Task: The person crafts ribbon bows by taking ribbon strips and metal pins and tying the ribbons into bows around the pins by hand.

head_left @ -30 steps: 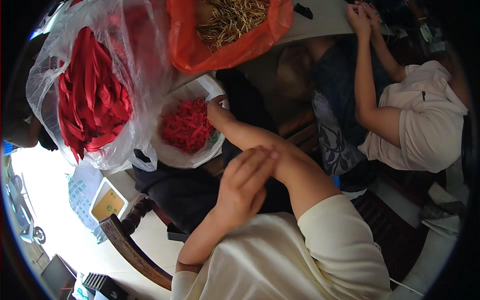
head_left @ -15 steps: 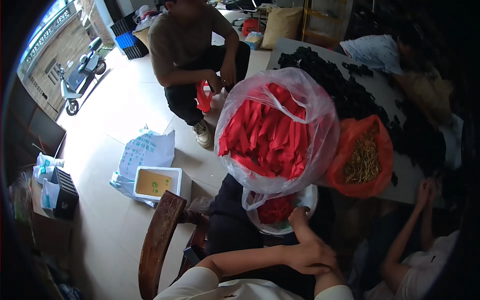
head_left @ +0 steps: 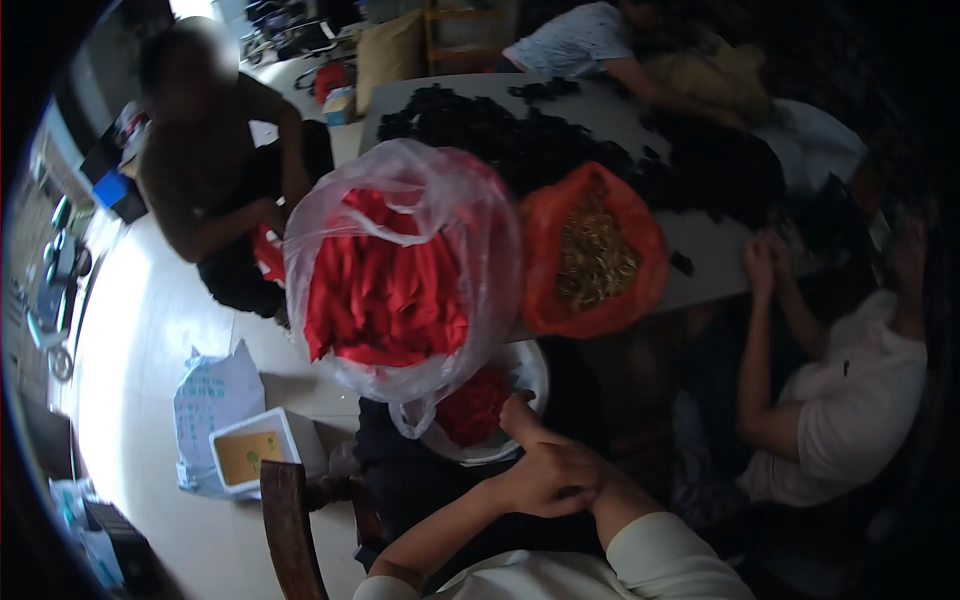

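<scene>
My left hand lies across my right forearm, its fingers curled round it. Beyond it, my right hand is closed at the near right side of a white basin, and nothing shows in its fingers. Dark red strips lie in the basin beside that hand. Above the basin stands a large clear plastic bag, gaping and full of red fabric strips. To its right, an orange bag holds many small gold-coloured metal pieces.
A grey table carries heaps of black pieces. One person sits at left, another leans over the far side, and a third sits at right with hands together. A wooden chair and white foam box are lower left.
My view has swung right, so the bags, basin and table sit farther left. The person at right shows more fully. My left hand stays on my right forearm.
</scene>
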